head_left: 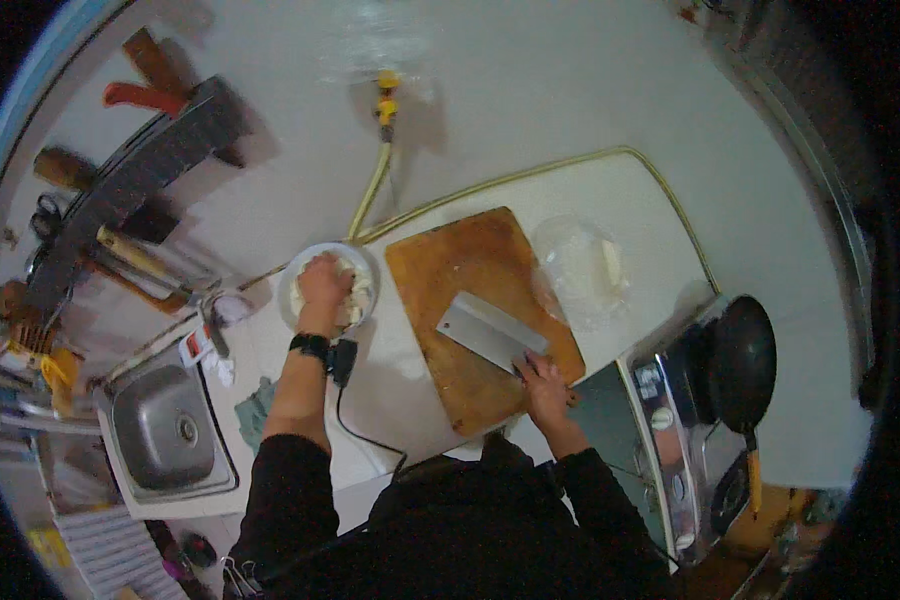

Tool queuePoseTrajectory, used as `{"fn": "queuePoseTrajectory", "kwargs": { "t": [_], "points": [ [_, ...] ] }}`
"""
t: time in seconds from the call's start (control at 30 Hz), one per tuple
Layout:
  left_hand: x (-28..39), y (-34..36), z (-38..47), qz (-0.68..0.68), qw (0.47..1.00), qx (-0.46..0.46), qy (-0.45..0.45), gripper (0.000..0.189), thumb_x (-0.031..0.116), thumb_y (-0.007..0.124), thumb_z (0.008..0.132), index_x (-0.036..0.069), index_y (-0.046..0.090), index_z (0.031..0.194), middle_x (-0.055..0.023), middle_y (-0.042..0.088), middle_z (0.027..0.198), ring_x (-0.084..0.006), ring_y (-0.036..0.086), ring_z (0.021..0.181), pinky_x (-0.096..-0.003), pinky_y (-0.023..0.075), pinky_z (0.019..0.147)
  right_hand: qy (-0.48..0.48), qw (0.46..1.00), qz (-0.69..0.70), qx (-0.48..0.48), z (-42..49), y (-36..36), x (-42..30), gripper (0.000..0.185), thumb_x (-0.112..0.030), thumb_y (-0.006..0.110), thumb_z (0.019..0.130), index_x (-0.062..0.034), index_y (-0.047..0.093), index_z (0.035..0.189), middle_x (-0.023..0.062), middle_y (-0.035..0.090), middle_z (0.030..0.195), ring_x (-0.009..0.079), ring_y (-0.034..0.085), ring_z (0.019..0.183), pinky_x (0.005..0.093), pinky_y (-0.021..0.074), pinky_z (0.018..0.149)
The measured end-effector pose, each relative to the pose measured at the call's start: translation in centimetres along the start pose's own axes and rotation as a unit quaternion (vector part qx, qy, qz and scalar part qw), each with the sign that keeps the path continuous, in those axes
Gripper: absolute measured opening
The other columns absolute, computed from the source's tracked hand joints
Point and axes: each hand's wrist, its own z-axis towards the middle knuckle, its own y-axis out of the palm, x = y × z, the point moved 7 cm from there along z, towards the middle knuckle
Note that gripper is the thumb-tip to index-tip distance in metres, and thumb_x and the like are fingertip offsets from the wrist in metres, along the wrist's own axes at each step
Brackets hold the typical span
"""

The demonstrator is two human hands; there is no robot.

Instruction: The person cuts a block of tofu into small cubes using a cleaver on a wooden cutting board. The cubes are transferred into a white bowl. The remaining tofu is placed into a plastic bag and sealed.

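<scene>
My left hand (325,283) reaches down into a white bowl (370,279) at the back of the counter, its fingers among pale, chunky food pieces (358,297). Whether those fingers grip a piece is hidden. On a wooden cutting board (454,255) lies the wide blade of a cleaver (489,330), flat or nearly so. My right hand (546,386) is closed around its handle near the board's front right corner. Just right of the board is a clear plastic bag (570,259) with a whitish strip (611,262) in or on it.
At the left is a steel sink (157,420), with a greenish cloth (255,411) beside it. A gas stove (664,450) and a black wok (746,360) stand at the right. A yellowish hose (495,182) runs along the wall edge. Knives hang in a wall rack (142,161).
</scene>
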Motion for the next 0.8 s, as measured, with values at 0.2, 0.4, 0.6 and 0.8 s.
{"fn": "queuePoseTrajectory", "kwargs": {
  "t": [0.2, 0.4, 0.6, 0.8],
  "points": [
    [0.4, -3.6, -3.1, -0.085, 0.987, 0.128, 0.057, 0.048, 0.038, 0.071, 0.074, 0.009, 0.060, 0.110, -0.0141, 0.059, 0.105, -0.0308, 0.060, 0.091, -0.0411, 0.0497, 0.077, -0.031, 0.998, -0.031, 0.052, 0.0, 0.2, -0.1, 0.049, -0.006, 0.059, 0.072, -0.0187, 0.058, 0.119, 0.0070, 0.050, 0.126, 0.0314, 0.052, 0.101, 0.0436, 0.0441, 0.085],
    [0.8, -3.6, -8.5, -0.463, 0.884, -0.016, 0.061, 0.030, 0.030, 0.061, 0.089, 0.004, 0.063, 0.103, -0.0029, 0.063, 0.085, -0.0121, 0.057, 0.070, -0.0245, 0.0432, 0.061, -0.058, 0.998, 0.006, 0.007, 0.3, -1.3, -0.7, 0.048, -0.008, 0.063, 0.072, -0.0156, 0.058, 0.119, 0.0094, 0.050, 0.127, 0.0333, 0.052, 0.103, 0.0419, 0.0450, 0.086],
    [3.5, -1.6, -14.2, -0.505, 0.852, -0.140, -0.026, 0.025, 0.025, 0.056, 0.092, 0.008, 0.063, 0.109, 0.0005, 0.062, 0.091, -0.0083, 0.056, 0.072, -0.0207, 0.0399, 0.060, 0.157, 0.918, 0.315, 0.184, 1.5, -8.0, 8.0, 0.041, -0.010, 0.062, 0.083, -0.0092, 0.051, 0.123, 0.0142, 0.050, 0.116, 0.0322, 0.055, 0.091, 0.0368, 0.0470, 0.080],
    [12.7, 2.2, -15.7, -0.505, 0.837, -0.208, 0.015, 0.028, 0.028, 0.057, 0.092, 0.009, 0.061, 0.113, 0.0028, 0.061, 0.089, -0.0078, 0.056, 0.078, -0.0228, 0.0435, 0.067, 0.262, 0.921, 0.163, 0.240, 7.0, -9.3, 19.6, 0.038, -0.027, 0.061, 0.087, -0.0004, 0.051, 0.112, 0.0142, 0.049, 0.103, 0.0283, 0.052, 0.088, 0.0379, 0.0449, 0.078]
  ]
}}
